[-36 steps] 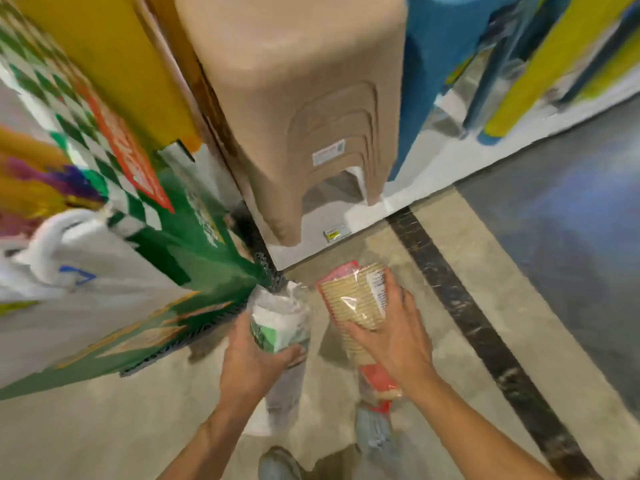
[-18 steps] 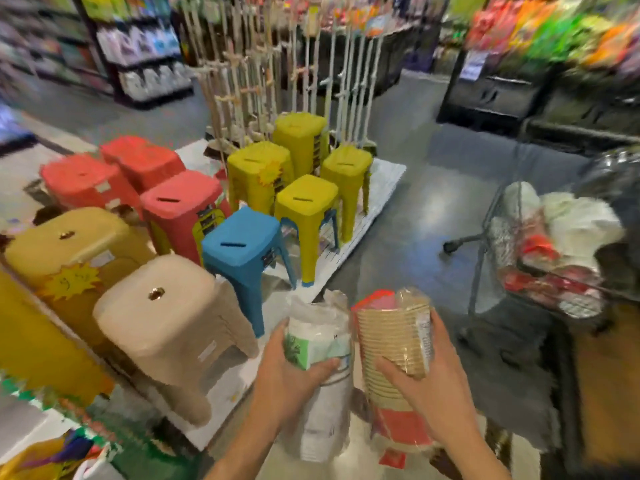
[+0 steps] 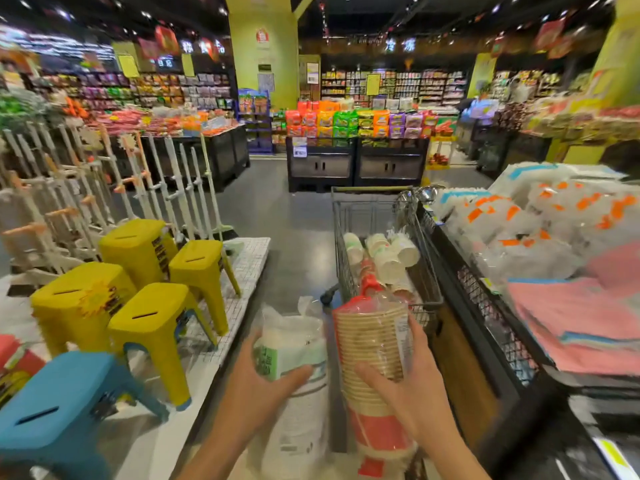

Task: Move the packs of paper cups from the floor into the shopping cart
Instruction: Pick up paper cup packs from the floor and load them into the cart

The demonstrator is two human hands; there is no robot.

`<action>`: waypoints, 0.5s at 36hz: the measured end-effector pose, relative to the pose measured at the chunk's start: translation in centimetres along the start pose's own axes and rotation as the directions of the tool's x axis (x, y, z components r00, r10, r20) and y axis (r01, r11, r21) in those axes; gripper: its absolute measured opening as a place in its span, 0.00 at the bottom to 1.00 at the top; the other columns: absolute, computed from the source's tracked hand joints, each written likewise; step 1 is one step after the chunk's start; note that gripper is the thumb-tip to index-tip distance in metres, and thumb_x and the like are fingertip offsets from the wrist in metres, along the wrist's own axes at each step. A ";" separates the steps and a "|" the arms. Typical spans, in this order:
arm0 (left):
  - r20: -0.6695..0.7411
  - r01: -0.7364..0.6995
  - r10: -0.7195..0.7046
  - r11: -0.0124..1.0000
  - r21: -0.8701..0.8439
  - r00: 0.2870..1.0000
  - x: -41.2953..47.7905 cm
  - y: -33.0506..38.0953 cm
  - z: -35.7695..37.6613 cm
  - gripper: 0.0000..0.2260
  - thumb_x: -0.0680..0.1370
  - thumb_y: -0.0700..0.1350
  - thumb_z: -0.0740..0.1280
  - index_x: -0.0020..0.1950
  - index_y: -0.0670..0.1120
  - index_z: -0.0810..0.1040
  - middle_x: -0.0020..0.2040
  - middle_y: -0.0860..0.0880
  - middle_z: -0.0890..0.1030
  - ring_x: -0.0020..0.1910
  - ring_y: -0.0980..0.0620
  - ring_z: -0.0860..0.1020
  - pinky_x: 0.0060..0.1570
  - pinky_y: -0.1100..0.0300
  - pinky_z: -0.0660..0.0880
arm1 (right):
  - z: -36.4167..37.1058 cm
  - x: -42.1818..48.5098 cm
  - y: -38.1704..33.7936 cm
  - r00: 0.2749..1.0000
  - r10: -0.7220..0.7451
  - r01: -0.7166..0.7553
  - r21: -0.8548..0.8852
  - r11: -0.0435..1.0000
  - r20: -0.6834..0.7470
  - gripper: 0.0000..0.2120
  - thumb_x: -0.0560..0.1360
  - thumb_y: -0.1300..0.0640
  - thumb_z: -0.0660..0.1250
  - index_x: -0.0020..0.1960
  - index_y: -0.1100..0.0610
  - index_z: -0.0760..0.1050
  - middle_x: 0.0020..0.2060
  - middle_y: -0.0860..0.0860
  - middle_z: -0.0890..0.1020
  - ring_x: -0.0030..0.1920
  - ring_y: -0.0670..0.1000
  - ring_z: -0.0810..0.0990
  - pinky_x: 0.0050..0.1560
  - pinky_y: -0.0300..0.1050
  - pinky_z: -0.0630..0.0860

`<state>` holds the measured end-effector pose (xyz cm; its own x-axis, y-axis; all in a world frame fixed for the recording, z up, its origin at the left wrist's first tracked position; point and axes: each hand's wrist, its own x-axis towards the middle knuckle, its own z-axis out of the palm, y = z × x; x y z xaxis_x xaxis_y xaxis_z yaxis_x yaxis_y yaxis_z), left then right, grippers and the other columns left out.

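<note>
White pack point(image 3: 294, 382): clear-wrapped white cups, green label, upright, clasped in left hand point(image 3: 256, 389).
Red pack point(image 3: 375, 372): tan rims, red cups, upright, clasped in right hand point(image 3: 412, 393).
Shopping cart point(image 3: 381, 206): just beyond, holding more packs.

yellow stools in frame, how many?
4: back left, back right, front left, front right, clustered on the white mat left of the aisle. More may sit hidden behind.
</note>
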<state>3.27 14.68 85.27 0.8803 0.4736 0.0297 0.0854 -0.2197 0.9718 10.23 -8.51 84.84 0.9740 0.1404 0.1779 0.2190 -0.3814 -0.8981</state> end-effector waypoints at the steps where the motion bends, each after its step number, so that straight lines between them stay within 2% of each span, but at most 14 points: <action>1: 0.013 0.000 0.000 1.000 0.003 1.000 0.8 0.2 0.9 0.42 0.61 0.56 0.83 0.68 0.62 0.63 0.57 0.63 0.75 0.52 0.67 0.74 0.49 0.61 0.72 | -0.5 0.8 0.4 1.000 0.010 -0.010 -0.002 1.000 -0.004 0.61 0.55 0.23 0.74 0.80 0.35 0.49 0.72 0.39 0.69 0.71 0.45 0.70 0.71 0.55 0.70; 4: 0.049 0.003 -0.005 0.999 0.044 0.999 3.2 -0.2 3.2 0.49 0.57 0.62 0.83 0.72 0.60 0.64 0.62 0.58 0.77 0.57 0.58 0.78 0.57 0.53 0.77 | -1.8 2.8 1.8 1.000 0.025 -0.025 -0.009 1.000 -0.017 0.61 0.56 0.25 0.75 0.80 0.40 0.51 0.73 0.40 0.69 0.72 0.44 0.69 0.72 0.53 0.70; 6: 0.069 0.013 -0.017 0.999 0.052 0.997 4.7 -0.3 4.6 0.51 0.55 0.65 0.83 0.74 0.59 0.64 0.63 0.57 0.77 0.58 0.57 0.78 0.60 0.50 0.77 | -2.3 3.9 2.7 0.999 0.037 -0.037 -0.011 0.999 -0.030 0.61 0.56 0.24 0.75 0.80 0.40 0.51 0.73 0.40 0.69 0.73 0.44 0.69 0.72 0.53 0.70; 9: 0.109 0.009 -0.016 0.998 0.059 0.994 6.9 -0.2 6.4 0.50 0.54 0.66 0.82 0.71 0.61 0.65 0.61 0.60 0.78 0.57 0.59 0.79 0.60 0.52 0.78 | -2.7 5.7 3.9 0.996 0.066 -0.066 0.001 0.998 -0.059 0.60 0.56 0.25 0.76 0.80 0.38 0.51 0.72 0.39 0.70 0.71 0.43 0.70 0.71 0.53 0.71; 15: 0.189 0.026 -0.037 0.998 0.059 0.981 13.3 -0.1 9.8 0.50 0.55 0.62 0.84 0.72 0.56 0.66 0.61 0.55 0.80 0.56 0.56 0.81 0.59 0.52 0.78 | -2.5 10.5 5.8 0.979 0.161 -0.160 0.018 0.987 -0.129 0.58 0.57 0.30 0.79 0.78 0.34 0.51 0.71 0.37 0.71 0.70 0.43 0.72 0.71 0.55 0.71; 18: 0.211 0.011 -0.021 0.999 0.048 0.977 16.3 0.0 11.1 0.46 0.56 0.61 0.84 0.70 0.57 0.67 0.60 0.56 0.80 0.56 0.55 0.81 0.59 0.49 0.78 | -2.4 12.6 6.5 0.973 0.172 -0.176 -0.015 0.984 -0.152 0.59 0.57 0.30 0.78 0.79 0.36 0.51 0.72 0.39 0.70 0.71 0.44 0.71 0.71 0.55 0.71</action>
<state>22.79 12.98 83.14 0.9570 0.2871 -0.0407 0.1175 -0.2557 0.9596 24.05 -11.38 82.19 0.9945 -0.0673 0.0799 0.0451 -0.4138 -0.9092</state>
